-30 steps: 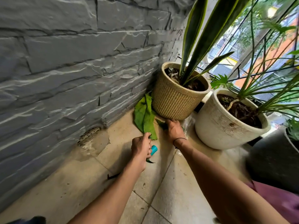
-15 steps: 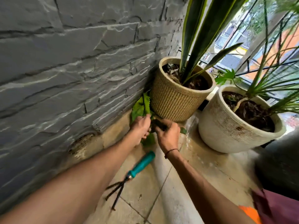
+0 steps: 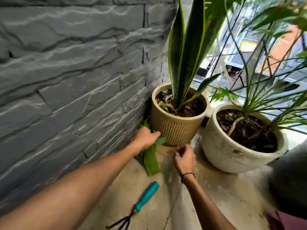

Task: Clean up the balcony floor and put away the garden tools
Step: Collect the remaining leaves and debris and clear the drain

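Head camera shows the left hand (image 3: 146, 137) no longer on the hand rake (image 3: 142, 204), which a second ago it gripped by the teal handle. The rake now lies loose on the floor tiles (image 3: 207, 205) at lower centre of the frame, well apart from both hands. That suggests the tool is parked for the moment while leaf litter gets gathered; putting it away is not yet done.

The left hand now reaches to the base of the tan ribbed pot (image 3: 177, 117) in mid-frame, its fingers extended and resting on the big green leaf (image 3: 151, 161) that lies between the pot and the grey stone wall (image 3: 66, 80). Whether it pinches the leaf I cannot tell. The right hand (image 3: 184, 159), lower and right of it, has fingers curled; blur hides whether they hold a scrap.

The rake's long axis runs diagonally: handle end toward upper right, dark prongs toward lower left, near the bottom edge.
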